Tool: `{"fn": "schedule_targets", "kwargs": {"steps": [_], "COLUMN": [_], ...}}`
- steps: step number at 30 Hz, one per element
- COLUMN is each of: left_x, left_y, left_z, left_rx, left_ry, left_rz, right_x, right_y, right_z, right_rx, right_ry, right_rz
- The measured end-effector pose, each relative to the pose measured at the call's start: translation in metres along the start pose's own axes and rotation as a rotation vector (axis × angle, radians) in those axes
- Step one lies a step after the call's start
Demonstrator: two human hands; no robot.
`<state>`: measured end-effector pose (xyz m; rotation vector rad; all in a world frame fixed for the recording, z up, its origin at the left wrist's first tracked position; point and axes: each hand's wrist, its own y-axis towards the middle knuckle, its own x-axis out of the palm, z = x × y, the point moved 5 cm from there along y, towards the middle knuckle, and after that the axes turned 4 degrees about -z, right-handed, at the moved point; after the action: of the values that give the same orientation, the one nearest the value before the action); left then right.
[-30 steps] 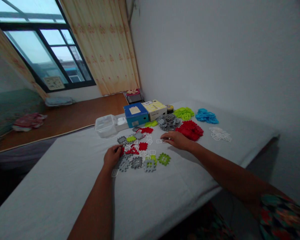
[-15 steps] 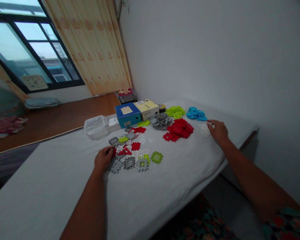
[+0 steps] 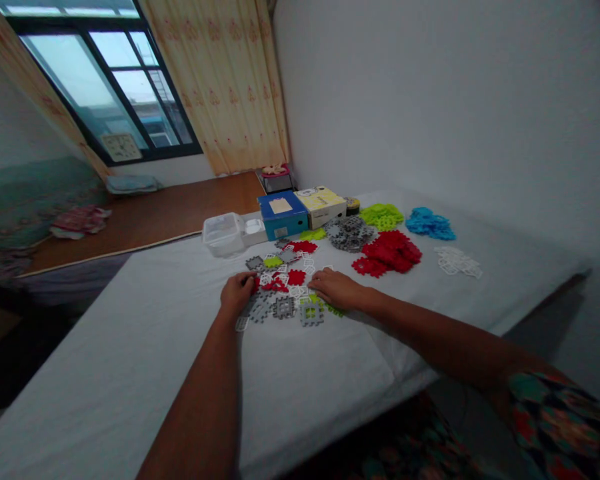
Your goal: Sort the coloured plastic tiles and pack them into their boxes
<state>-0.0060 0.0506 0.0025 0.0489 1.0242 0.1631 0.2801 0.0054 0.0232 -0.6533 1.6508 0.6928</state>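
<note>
On a white-covered table (image 3: 130, 373) lies a scatter of flat interlocking plastic tiles (image 3: 285, 293) in grey, red, lime and white. My left hand (image 3: 237, 293) rests on the left edge of this scatter with fingers curled over a grey and red tile. My right hand (image 3: 333, 290) lies palm down on the right side of the scatter, fingers stretched over lime and white tiles. Sorted heaps sit further right: grey (image 3: 350, 235), lime (image 3: 381, 216), red (image 3: 390, 253), blue (image 3: 429, 224) and white (image 3: 457, 261).
A blue box (image 3: 283, 215), a yellow-white box (image 3: 323, 205) and a clear plastic container (image 3: 223, 235) stand at the table's far side. A white wall runs along the right. Beyond are a wooden platform, a curtain and a window.
My right hand came back from the white heap at the far right and now lies on the mixed scatter. My left hand stayed on the scatter's left edge.
</note>
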Motion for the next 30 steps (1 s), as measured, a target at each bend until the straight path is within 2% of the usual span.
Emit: {"fn": "schedule_targets", "kwargs": {"steps": [5, 8, 12, 21, 25, 30], "left_x": [0.0, 0.0, 0.001, 0.0, 0.0, -0.001], "left_y": [-0.001, 0.0, 0.0, 0.0, 0.0, 0.0], "left_z": [0.0, 0.0, -0.001, -0.001, -0.001, 0.001], "left_rx": [0.007, 0.0, 0.002, -0.009, -0.005, 0.015], "left_ry": [-0.007, -0.003, -0.003, 0.001, -0.003, -0.008], "left_rz": [0.006, 0.011, 0.011, 0.013, 0.008, 0.008], "right_x": [0.003, 0.004, 0.005, 0.005, 0.004, 0.003], "right_y": [-0.004, -0.009, -0.012, -0.013, -0.013, -0.019], "right_z": [0.008, 0.013, 0.021, 0.036, 0.038, 0.042], "right_rx": [0.024, 0.035, 0.119, 0.232, 0.2, 0.277], "right_ry": [0.027, 0.106, 0.239, 0.322, 0.362, 0.508], "right_rz": [0.019, 0.023, 0.037, -0.054, -0.002, 0.047]}}
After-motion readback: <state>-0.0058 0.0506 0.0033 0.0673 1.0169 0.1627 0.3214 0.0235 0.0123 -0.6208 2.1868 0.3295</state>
